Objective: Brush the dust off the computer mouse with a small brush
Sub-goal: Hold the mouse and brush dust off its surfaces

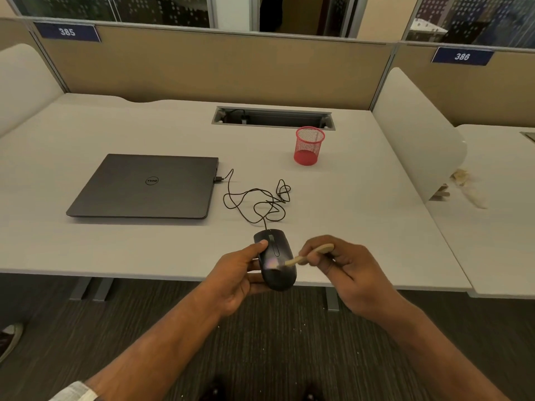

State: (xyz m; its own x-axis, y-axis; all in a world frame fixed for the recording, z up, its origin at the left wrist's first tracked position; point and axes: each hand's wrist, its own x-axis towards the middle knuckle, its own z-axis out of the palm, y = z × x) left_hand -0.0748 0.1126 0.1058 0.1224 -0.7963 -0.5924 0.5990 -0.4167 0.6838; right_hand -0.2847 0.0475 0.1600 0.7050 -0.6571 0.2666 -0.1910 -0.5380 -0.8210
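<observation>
- Both arms reach out; my left hand (241, 273) wraps around the black wired mouse (276, 260), lifted at the desk (362, 215) edge.
- My right hand (344, 267) pinches the small wooden brush (309, 254), bristles touching the mouse's top.
- I should sweep softly and hold the mouse steady.

This is an open-plan office with numbered workstations. A white desk (362, 204) is fenced by tan fabric partition panels (214, 65) bearing blue number plates 385 (67, 31) and what looks like 386 (462, 56), with a cable-access slot (273, 118) set into the desktop. A closed Dell laptop (144, 186), a red mesh pen holder (309, 146), glass walls (162, 8) behind and grey carpet (275, 328) fit that setting.
</observation>
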